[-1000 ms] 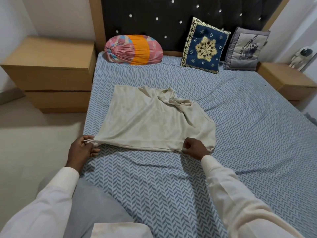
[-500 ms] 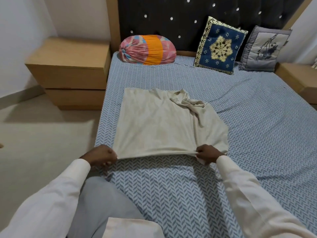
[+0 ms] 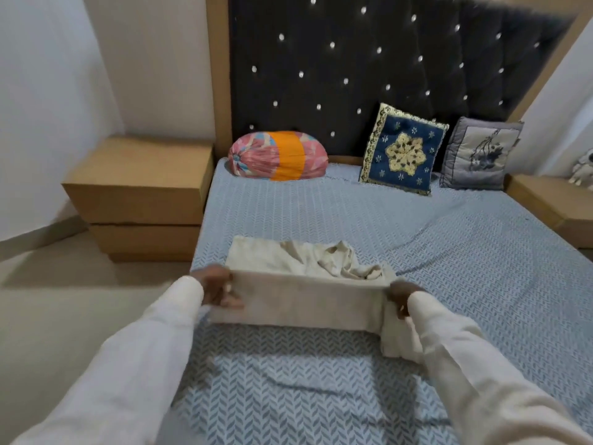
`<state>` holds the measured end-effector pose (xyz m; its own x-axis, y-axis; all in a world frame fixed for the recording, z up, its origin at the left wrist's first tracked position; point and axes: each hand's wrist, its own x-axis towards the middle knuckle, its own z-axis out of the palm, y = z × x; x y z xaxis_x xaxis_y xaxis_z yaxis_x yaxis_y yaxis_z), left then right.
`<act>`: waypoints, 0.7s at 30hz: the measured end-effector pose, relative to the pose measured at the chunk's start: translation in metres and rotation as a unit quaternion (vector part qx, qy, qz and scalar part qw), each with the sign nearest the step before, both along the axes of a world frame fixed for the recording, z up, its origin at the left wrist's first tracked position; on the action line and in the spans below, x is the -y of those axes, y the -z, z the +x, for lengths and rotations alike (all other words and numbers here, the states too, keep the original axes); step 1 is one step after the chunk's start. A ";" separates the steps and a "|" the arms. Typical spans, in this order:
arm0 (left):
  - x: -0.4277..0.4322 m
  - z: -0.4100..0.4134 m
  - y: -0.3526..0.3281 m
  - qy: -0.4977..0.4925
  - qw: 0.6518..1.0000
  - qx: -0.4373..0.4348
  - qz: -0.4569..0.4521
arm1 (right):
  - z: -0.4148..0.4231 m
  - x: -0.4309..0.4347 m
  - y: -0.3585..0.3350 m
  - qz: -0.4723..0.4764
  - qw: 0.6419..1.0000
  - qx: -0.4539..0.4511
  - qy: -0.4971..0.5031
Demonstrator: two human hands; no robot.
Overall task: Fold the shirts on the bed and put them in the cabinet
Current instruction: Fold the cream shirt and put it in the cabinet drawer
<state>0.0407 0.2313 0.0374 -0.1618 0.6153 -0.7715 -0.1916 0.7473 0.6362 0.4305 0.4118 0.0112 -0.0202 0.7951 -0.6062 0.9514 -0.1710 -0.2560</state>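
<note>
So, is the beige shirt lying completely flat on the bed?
No, the left hand and right hand hold the shirt by its near edge, raised off the bed.

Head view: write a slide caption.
The left hand and right hand hold the near edge of the beige shirt above the bed, mid-fold.

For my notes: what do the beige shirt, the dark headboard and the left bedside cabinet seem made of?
Beige shirt: thin soft fabric, matt, perhaps cotton knit; it drapes and bunches into folds.
Dark headboard: padded upholstery, maybe velvet, tufted with shiny studs.
Bedside cabinet: wood or wood-look board, matt tan, flat faces, sharp edges.
</note>
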 end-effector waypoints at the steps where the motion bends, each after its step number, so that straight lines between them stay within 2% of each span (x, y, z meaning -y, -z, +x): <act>1: -0.027 -0.007 -0.027 -0.068 0.993 0.030 0.095 | -0.012 -0.026 -0.025 0.070 0.993 -0.085 0.053; 2: -0.051 -0.007 -0.060 -0.102 0.980 0.028 0.170 | -0.023 -0.051 -0.049 0.108 0.970 -0.194 0.102; 3: -0.072 -0.005 -0.096 -0.119 0.965 0.017 0.235 | -0.034 -0.070 -0.075 0.121 0.929 -0.312 0.154; 5: -0.109 -0.009 -0.163 -0.138 0.934 0.011 0.330 | -0.053 -0.101 -0.134 0.125 0.810 -0.523 0.235; 7: -0.133 -0.016 -0.219 -0.169 0.900 0.013 0.402 | -0.065 -0.114 -0.194 0.201 0.736 -0.604 0.231; 9: -0.146 -0.027 -0.255 -0.196 0.866 0.008 0.460 | -0.072 -0.123 -0.239 0.283 0.696 -0.626 0.210; 10: -0.147 -0.031 -0.268 -0.206 0.852 0.000 0.481 | -0.074 -0.121 -0.256 0.292 0.689 -0.632 0.200; 11: -0.149 -0.035 -0.274 -0.204 0.848 -0.021 0.490 | -0.075 -0.121 -0.267 0.298 0.696 -0.628 0.181; 12: -0.150 -0.043 -0.274 -0.194 0.849 -0.056 0.488 | -0.072 -0.124 -0.271 0.329 0.729 -0.579 0.161; 14: -0.146 -0.059 -0.256 -0.158 0.855 -0.183 0.458 | -0.061 -0.127 -0.267 0.433 0.820 -0.363 0.097; 16: -0.142 -0.079 -0.215 -0.068 0.832 -0.370 0.407 | -0.048 -0.127 -0.250 0.465 0.869 -0.166 0.032; 18: -0.137 -0.090 -0.164 0.066 0.797 -0.511 0.314 | -0.038 -0.127 -0.227 0.446 0.892 -0.078 -0.014; 21: -0.112 -0.080 -0.100 0.178 0.737 -0.630 0.167 | -0.024 -0.123 -0.177 0.434 0.899 -0.052 -0.016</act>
